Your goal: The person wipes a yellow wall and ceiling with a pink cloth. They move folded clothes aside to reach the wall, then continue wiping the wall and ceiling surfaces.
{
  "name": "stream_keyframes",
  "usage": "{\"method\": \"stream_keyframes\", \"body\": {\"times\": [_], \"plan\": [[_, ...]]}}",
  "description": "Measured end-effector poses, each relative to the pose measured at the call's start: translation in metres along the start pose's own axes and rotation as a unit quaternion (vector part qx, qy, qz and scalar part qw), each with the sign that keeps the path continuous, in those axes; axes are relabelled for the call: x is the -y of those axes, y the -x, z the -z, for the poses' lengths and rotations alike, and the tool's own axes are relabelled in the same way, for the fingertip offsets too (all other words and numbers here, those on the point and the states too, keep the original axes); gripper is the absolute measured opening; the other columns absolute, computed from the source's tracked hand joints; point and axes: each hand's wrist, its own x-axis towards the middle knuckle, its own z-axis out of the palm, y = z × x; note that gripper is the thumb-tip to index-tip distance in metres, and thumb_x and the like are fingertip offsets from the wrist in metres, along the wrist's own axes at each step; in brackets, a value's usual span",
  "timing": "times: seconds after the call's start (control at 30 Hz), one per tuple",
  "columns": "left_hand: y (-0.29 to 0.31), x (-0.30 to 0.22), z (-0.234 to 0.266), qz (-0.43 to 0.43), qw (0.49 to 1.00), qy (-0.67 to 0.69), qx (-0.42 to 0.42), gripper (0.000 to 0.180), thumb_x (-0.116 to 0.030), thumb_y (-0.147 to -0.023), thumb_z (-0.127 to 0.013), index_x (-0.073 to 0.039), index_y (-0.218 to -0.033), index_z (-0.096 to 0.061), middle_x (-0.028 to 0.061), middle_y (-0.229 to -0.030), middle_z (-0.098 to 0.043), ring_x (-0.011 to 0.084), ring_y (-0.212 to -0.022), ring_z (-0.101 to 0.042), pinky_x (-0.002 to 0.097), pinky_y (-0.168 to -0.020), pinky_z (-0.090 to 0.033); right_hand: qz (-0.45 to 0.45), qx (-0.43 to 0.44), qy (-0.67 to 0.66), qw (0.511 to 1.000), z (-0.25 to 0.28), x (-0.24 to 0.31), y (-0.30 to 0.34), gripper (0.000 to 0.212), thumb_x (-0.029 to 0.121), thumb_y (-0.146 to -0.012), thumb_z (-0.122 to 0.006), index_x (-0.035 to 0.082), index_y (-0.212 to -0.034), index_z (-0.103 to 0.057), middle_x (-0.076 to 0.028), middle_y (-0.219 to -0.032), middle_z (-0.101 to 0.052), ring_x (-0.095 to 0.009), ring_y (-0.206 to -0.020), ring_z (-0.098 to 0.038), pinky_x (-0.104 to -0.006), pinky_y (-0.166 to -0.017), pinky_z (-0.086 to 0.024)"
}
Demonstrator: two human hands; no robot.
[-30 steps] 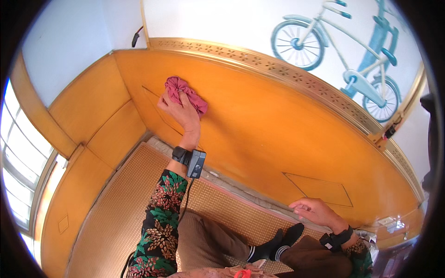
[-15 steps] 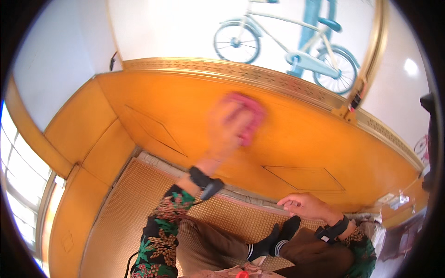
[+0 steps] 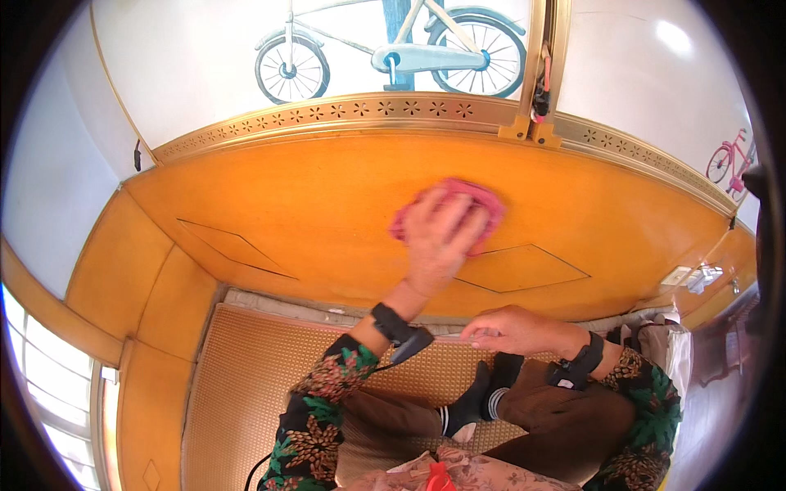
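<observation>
My left hand (image 3: pixel 443 237) presses a folded pink cloth (image 3: pixel 481 196) flat to the orange wooden panel (image 3: pixel 344 188), its fingers spread over the cloth. Motion slightly blurs that hand. My right hand (image 3: pixel 514 329) hovers low over my crossed legs, close to the panel's lower edge. Its fingers reach loosely to the left with nothing in them. A thin diamond outline (image 3: pixel 536 268) marks the panel just right of the cloth.
Above the panel run a gold pierced trim (image 3: pixel 393 108) and white doors bearing a painted blue bicycle (image 3: pixel 393 57). I sit on a tan woven mat (image 3: pixel 254 360). A barred window (image 3: pixel 49 376) is at the left, and a wall socket (image 3: pixel 678 276) at the right.
My left hand has slid the pink cloth rightward along the panel, toward the diamond outline. The whole view has shifted too. My right hand still hangs over my legs.
</observation>
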Motion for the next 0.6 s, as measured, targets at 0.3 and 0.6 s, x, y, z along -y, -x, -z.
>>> {"method": "stream_keyframes", "body": {"times": [0.3, 0.6], "plan": [[0.035, 0.047, 0.034, -0.145, 0.978, -0.025, 0.147, 0.045, -0.022, -0.081, -0.069, -0.025, -0.126, -0.067, 0.0024, -0.139, -0.054, 0.0304, -0.138, -0.047, 0.054, -0.104, -0.045, -0.015, -0.011, 0.007, 1.0, 0.004, -0.006, 0.02, 0.028, 0.024, -0.098, -0.066, 0.009, -0.12, -0.069, -0.014, -0.109, -0.075, -0.027, -0.099, -0.073, -0.0383, -0.084, -0.057], [0.078, 0.075, 0.057, 0.0, 0.986, -0.157, 0.054, 0.038, -0.012, -0.079, -0.077, -0.018, -0.116, -0.073, 0.007, -0.134, -0.057, 0.0363, -0.13, -0.051, 0.0506, -0.107, -0.043, -0.002, 0.002, -0.062, 0.998, 0.002, -0.021, 0.038, 0.029, 0.026, -0.099, -0.064, 0.01, -0.122, -0.068, -0.014, -0.108, -0.075, -0.029, -0.1, -0.073, -0.0397, -0.085, -0.056]]}}
